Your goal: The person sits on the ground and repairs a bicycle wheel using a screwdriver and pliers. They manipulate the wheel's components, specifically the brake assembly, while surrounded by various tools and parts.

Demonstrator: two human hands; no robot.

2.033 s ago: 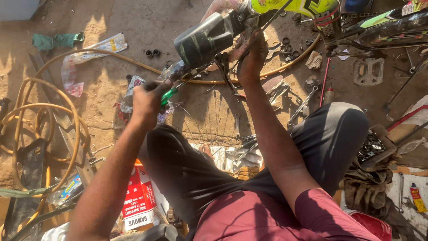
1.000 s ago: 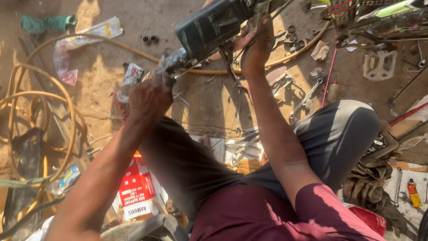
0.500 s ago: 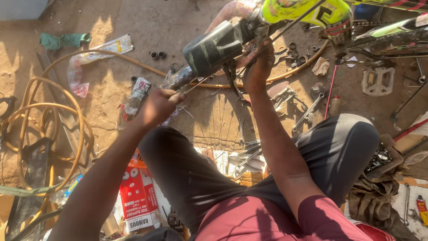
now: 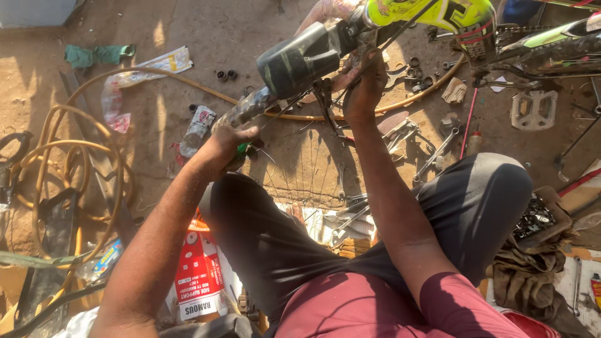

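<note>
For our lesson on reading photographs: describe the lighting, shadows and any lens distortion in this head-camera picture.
Head view: hard, low sunlight lights the dirt floor in patches; spoke shadows fan across the ground; the yellow-green bicycle frame glares brightly; the left hand and right hand are sharp, without motion blur; the wide lens stretches the forearms toward the bottom edge.

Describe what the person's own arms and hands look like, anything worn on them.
Both arms are bare from the shoulder area down; the left hand and right hand wear no gloves, and no watch or rings show. A maroon short sleeve covers the right upper arm.
</note>
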